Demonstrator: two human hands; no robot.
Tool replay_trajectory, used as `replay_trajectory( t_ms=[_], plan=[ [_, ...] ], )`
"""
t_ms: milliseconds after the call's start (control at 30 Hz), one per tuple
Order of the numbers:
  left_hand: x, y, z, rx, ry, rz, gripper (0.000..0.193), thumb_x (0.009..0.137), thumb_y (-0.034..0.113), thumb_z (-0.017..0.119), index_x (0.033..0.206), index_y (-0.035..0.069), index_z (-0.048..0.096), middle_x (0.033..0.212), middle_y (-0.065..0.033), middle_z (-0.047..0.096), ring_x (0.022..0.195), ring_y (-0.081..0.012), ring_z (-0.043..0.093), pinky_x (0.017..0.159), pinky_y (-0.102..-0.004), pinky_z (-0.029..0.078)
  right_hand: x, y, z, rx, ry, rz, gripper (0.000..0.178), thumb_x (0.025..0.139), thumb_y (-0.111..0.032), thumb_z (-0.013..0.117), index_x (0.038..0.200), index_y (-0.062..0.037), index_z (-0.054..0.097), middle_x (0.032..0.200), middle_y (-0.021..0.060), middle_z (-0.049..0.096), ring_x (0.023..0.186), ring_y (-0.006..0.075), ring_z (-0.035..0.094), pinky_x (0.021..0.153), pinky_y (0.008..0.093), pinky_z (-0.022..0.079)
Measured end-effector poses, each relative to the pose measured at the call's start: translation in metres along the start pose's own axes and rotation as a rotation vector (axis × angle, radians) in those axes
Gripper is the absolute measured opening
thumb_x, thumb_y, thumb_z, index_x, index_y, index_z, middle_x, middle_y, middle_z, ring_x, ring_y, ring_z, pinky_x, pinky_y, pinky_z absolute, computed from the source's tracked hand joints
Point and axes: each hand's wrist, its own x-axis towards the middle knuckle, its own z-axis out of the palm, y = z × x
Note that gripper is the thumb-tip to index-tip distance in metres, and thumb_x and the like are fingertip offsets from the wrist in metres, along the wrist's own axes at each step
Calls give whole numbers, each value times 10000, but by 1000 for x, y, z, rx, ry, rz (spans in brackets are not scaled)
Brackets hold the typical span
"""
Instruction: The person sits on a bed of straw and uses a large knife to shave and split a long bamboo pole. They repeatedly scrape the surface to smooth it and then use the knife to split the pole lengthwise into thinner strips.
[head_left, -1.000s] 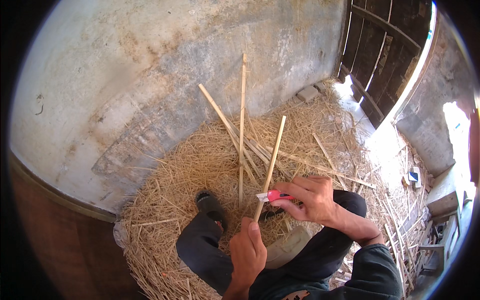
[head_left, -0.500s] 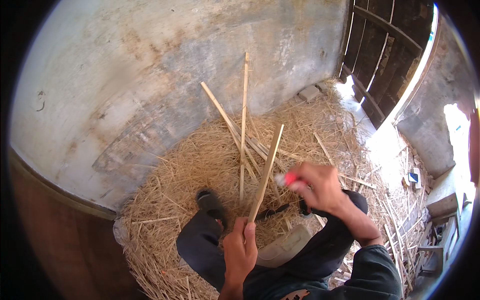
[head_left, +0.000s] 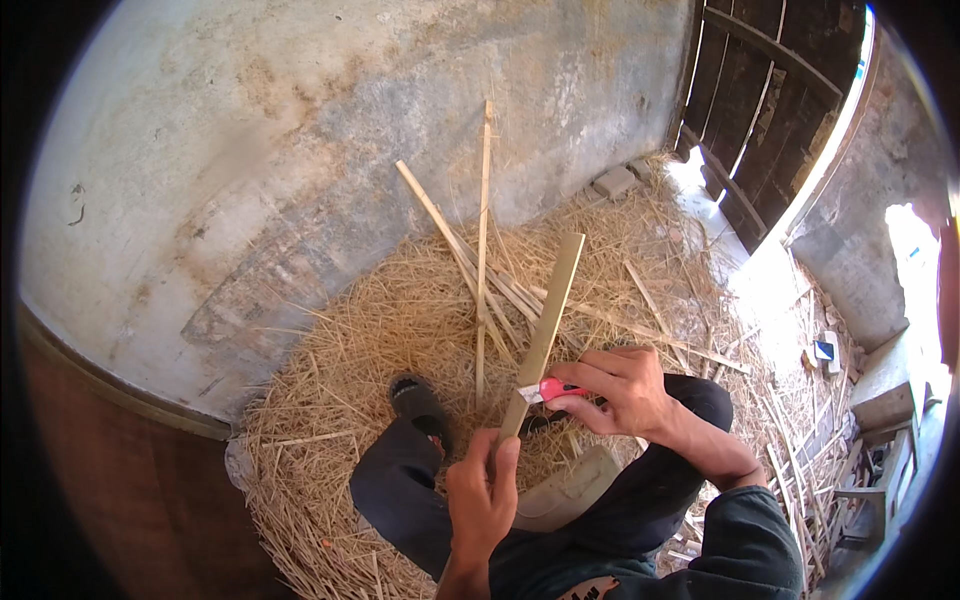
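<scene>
My left hand (head_left: 481, 488) is closed around the lower end of a flat bamboo strip (head_left: 549, 322), which slants up and away from me. In my right hand (head_left: 622, 388) is a red-handled utility knife (head_left: 553, 389). Its pale blade end touches the right edge of the strip, a little above my left fist. The fingers of the right hand wrap the handle and hide part of it. Beneath both hands are my dark trouser legs, with a pale block (head_left: 572, 488) between them.
Two long bamboo strips (head_left: 483, 230) lean against the stained wall (head_left: 300, 130). Straw and shavings (head_left: 340, 400) cover the floor. A dark sandal (head_left: 418, 405) is on my left foot. Grey bricks (head_left: 614, 182) lie by the wall, near a slatted wooden door (head_left: 765, 110). A low wooden stool (head_left: 880, 490) stands at right.
My right hand has brought the knife left and down onto the strip. The strip has turned to show its broad face, its top shifting slightly right.
</scene>
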Motion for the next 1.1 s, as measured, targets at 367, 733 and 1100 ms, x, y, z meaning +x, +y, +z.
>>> replay_trajectory(
  t_ms=[367, 733, 1100],
  plan=[
    [-7, -6, -5, 69, -39, -19, 277, 1068, 269, 564, 979, 17, 635, 567, -76, 536, 478, -174, 541, 479, -348, 379, 3, 20, -3, -73, 141, 52, 239, 907, -314, 773, 1075, -146, 782, 727, 33, 688, 558, 165, 653, 475, 303, 471],
    [-9, -21, -18, -186, -161, -127, 337, 1097, 277, 484, 940, 5, 605, 617, -61, 549, 563, -128, 540, 546, -316, 410, -5, 14, -6, 122, 65, 86, 242, 848, -278, 827, 1000, -102, 762, 797, 16, 729, 601, 165, 685, 525, 312, 531],
    [-7, -1, -2, 30, -93, 0, 347, 1116, 273, 418, 957, 10, 577, 610, -152, 532, 546, -341, 586, 539, -421, 413, -4, -5, 4, 55, 18, 18, 315, 825, -346, 832, 1036, -127, 752, 701, -3, 643, 514, 195, 619, 459, 326, 469]
  ],
)
